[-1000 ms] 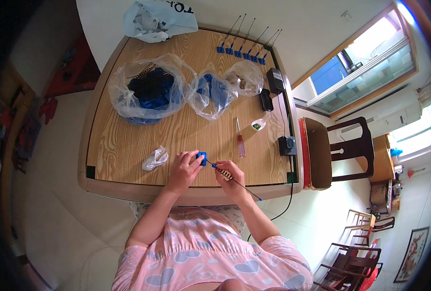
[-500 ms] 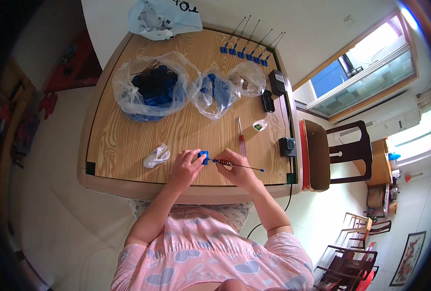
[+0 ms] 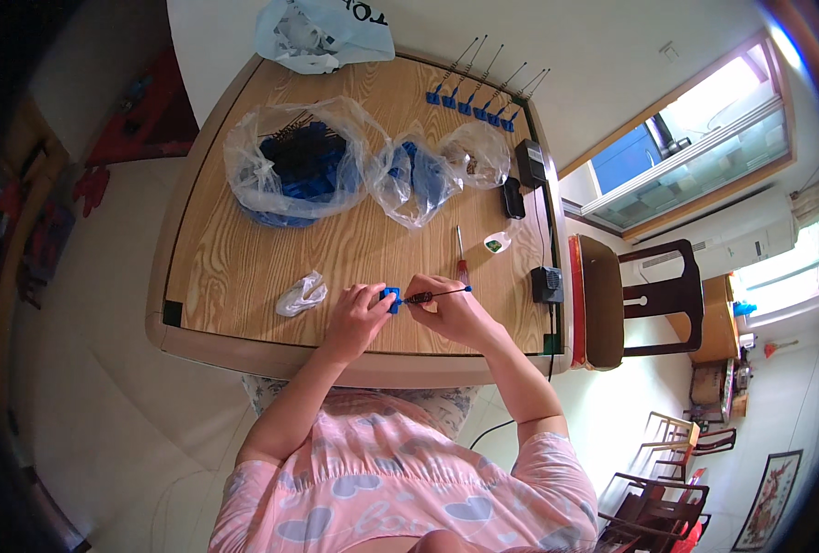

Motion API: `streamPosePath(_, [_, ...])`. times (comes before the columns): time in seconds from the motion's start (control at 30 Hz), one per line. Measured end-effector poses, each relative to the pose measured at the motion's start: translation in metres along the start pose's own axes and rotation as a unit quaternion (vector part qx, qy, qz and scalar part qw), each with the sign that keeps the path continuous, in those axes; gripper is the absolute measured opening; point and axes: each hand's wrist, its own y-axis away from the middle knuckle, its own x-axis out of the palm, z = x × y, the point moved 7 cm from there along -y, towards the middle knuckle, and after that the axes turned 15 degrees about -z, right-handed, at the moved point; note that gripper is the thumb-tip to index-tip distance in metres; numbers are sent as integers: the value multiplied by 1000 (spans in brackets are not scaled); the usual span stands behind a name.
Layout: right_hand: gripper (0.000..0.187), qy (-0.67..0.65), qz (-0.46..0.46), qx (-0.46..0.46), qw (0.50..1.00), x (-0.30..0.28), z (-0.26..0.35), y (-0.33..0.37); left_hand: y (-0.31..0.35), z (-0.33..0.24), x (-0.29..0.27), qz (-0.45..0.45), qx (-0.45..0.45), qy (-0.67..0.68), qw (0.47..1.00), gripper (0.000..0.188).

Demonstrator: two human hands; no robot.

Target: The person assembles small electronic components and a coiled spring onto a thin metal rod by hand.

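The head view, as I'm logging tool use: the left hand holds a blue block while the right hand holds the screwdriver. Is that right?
The right hand holds a dark coiled rod, not the screwdriver; the head view shows the screwdriver lying on the wooden table. The left hand does hold a blue block.

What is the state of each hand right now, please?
Left hand: closed, its grip holding the blue block.
Right hand: closed, its grip holding the dark coiled rod.
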Motion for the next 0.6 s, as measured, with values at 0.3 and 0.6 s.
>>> streamPosePath(0.3, [10, -6, 13, -12, 1000, 0, 1, -1, -2, -1, -1, 1, 3, -7, 1000, 39])
streamPosePath(0.6, [11, -13, 7, 3, 1000, 2, -2, -1, 0, 0, 0, -9, 11, -8, 1000, 39])
